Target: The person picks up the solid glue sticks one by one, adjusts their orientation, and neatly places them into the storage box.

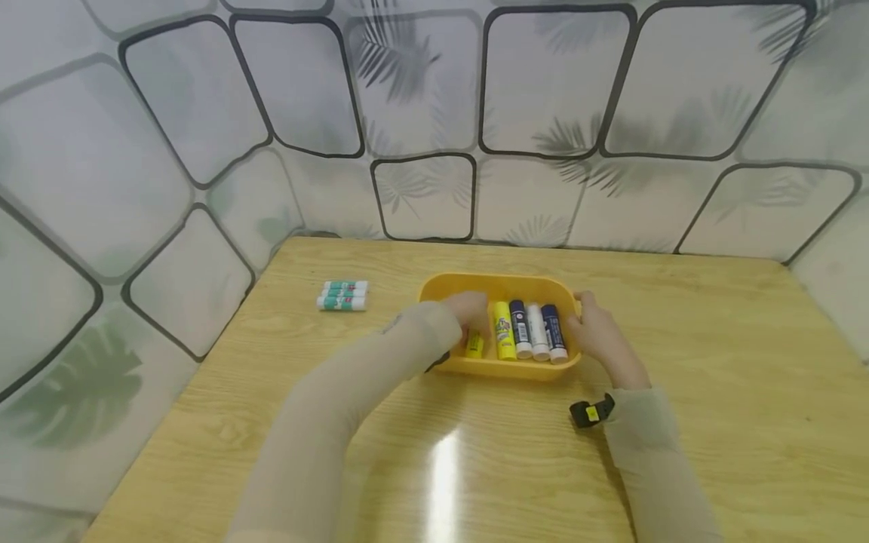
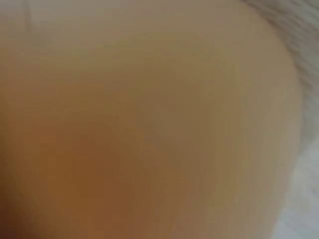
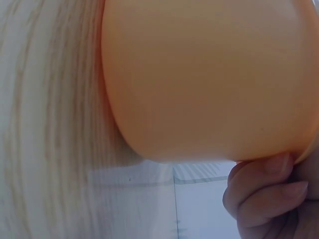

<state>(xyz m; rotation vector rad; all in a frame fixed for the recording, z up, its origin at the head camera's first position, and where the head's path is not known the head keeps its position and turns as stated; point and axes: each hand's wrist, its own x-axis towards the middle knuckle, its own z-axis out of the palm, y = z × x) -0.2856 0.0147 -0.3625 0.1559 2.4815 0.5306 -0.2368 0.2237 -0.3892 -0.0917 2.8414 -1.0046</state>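
Observation:
A yellow plastic tray (image 1: pixel 502 369) sits on the table. Inside, a yellow glue stick (image 1: pixel 505 332), a dark blue one (image 1: pixel 520 329), a white one (image 1: pixel 537 332) and another dark blue one (image 1: pixel 554 333) lie side by side. My left hand (image 1: pixel 468 308) reaches into the tray's left part, its fingers down on another yellow glue stick (image 1: pixel 474 345), partly hidden beneath them. My right hand (image 1: pixel 603 335) grips the tray's right rim; in the right wrist view its curled fingers (image 3: pixel 266 199) are against the tray wall (image 3: pixel 199 84). The left wrist view is filled by a blurred tray wall (image 2: pixel 199 124).
Several white and green glue sticks (image 1: pixel 342 296) lie together on the table (image 1: pixel 380 452), left of the tray. A patterned wall (image 1: pixel 421 196) rises at the table's far edge. A black wrist strap (image 1: pixel 592 412) is at the right sleeve.

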